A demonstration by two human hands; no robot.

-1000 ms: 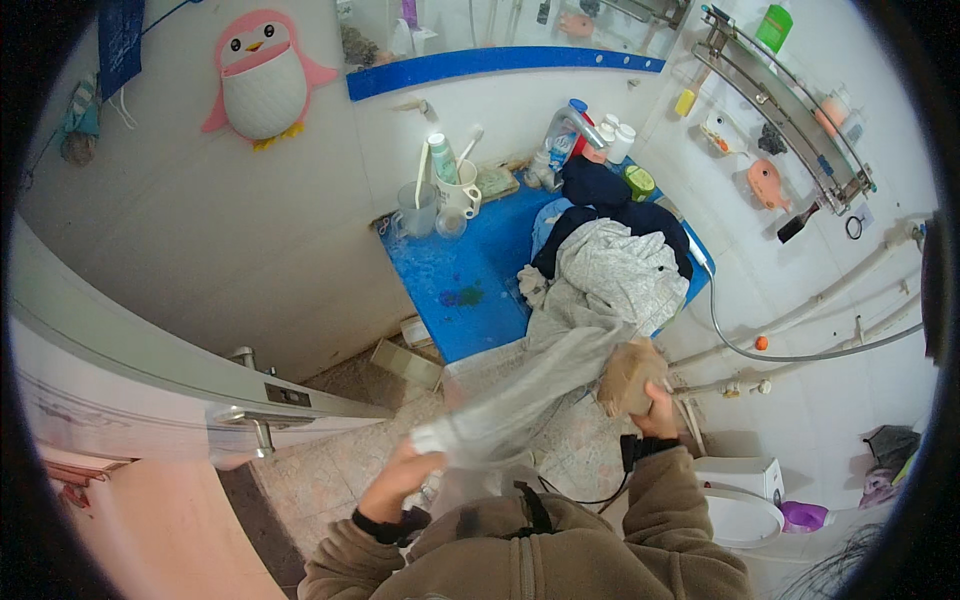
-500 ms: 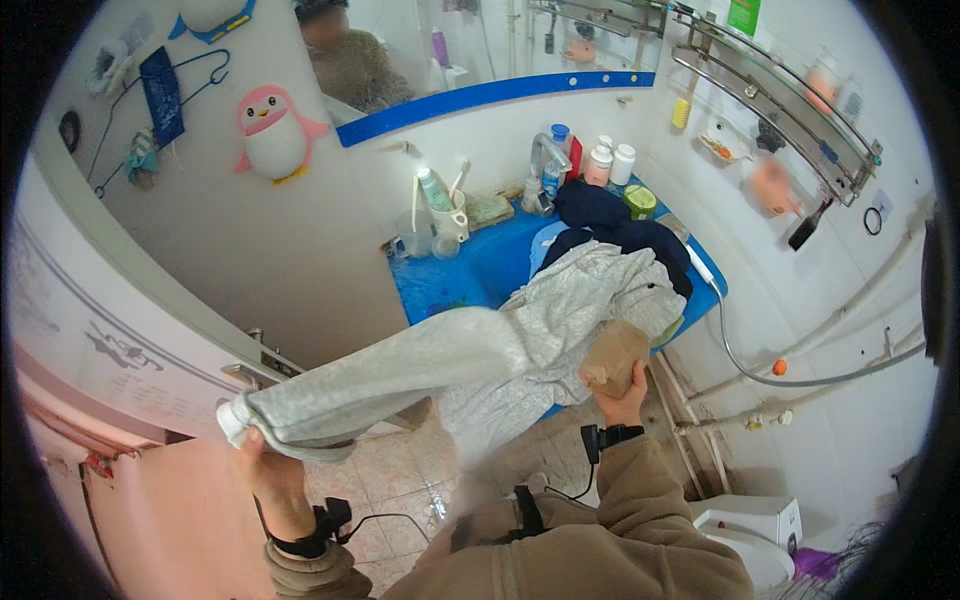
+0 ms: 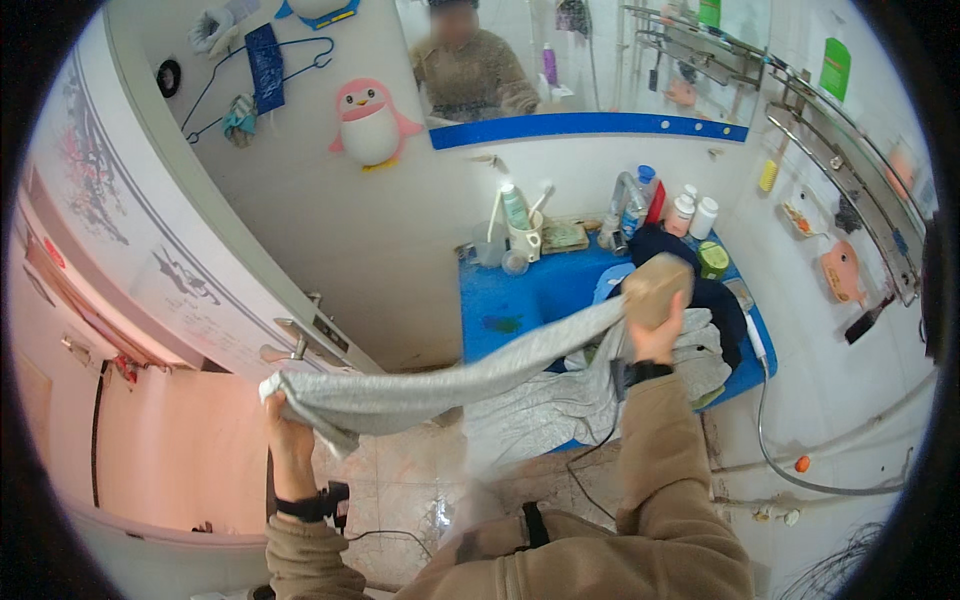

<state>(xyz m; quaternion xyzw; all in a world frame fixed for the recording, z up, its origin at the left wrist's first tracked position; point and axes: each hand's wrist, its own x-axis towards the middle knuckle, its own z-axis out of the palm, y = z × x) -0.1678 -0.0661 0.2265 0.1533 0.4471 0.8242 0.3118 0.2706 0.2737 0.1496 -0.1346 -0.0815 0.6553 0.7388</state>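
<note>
Toward eight o'clock, the left hand is gripping the pale end of a grey length of cloth, which is running up and rightward, sagging slightly, to about three o'clock. At one o'clock, a white cup is standing on the blue table; a grey cloth heap is lying at five o'clock. Near three o'clock, the right hand is clasping a tan block where the length's far end is meeting it; whether block and cloth are pressing together I cannot tell. Handling this well probably means holding the cloth evenly taut without straining it, smoothing folds beside the block, and gripping the block's sides firmly, fingertips clear of the fabric.
</note>
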